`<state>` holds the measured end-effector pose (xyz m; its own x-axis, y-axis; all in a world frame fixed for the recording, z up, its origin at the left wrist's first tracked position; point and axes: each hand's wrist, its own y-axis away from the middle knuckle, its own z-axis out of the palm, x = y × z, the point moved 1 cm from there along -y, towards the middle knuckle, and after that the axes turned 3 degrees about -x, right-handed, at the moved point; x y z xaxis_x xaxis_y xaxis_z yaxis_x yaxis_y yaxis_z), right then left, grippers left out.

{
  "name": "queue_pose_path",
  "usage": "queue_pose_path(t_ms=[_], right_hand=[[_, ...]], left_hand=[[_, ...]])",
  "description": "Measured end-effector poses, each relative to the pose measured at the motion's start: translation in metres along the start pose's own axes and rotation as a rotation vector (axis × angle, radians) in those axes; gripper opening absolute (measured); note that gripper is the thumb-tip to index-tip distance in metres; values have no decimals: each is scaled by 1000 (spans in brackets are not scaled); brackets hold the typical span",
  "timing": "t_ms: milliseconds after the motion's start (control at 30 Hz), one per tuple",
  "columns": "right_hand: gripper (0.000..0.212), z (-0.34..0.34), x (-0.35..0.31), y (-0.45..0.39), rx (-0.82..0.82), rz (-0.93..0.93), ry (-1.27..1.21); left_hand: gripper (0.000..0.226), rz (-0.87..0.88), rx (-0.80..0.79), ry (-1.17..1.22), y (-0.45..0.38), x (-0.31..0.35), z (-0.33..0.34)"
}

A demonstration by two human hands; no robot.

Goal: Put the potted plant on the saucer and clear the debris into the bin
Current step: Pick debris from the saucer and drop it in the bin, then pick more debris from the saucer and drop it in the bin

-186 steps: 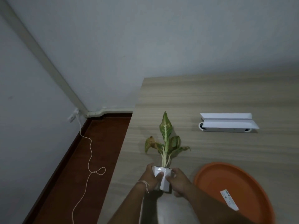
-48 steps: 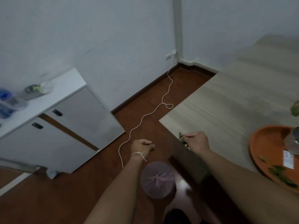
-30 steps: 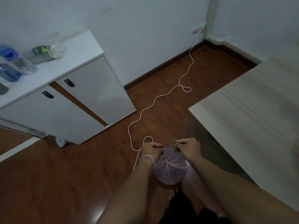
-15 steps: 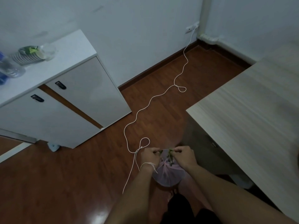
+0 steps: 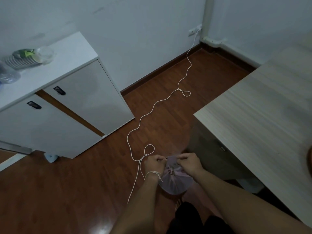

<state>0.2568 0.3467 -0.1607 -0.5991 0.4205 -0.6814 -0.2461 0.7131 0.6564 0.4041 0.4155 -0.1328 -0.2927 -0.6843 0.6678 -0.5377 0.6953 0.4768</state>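
Gone are the green leaf scraps seen a moment ago between the fingers; both hands now hover over the small round bin lined with a pale pink plastic bag (image 5: 175, 181). Left hand (image 5: 154, 164) and right hand (image 5: 190, 163) are each curled with fingertips pinched, nearly meeting above the bin's far rim (what they pinch, I cannot tell). Beyond the left hand, a white cord (image 5: 152, 108) loops across the reddish wooden floor (image 5: 67, 191). Right of the right hand stands the light wood-grain table (image 5: 263, 115).
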Motion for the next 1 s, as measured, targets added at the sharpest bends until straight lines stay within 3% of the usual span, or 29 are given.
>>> queue_pose_path(t_ms=[167,333,467,567,767,1000], right_hand=[[12,-2,-3,3,-9,29,-33],[36,0,-8,14,-174,7,0],[22,-18,-3,25,-173,38,-28],[13,-48,4,38,-182,69,-79],[12,-155,30,71,18,172,-526],[28,-304,95,120,389,139,-884]], left_hand=[[19,40,-79,-2,-8,-12,1],[13,58,-134,-19,-8,-11,-3],[24,31,-143,-26,-19,-23,-2],[19,5,-175,21,-45,-34,10],[21,48,-221,203,-32,86,50],[7,274,-574,171,38,255,178]])
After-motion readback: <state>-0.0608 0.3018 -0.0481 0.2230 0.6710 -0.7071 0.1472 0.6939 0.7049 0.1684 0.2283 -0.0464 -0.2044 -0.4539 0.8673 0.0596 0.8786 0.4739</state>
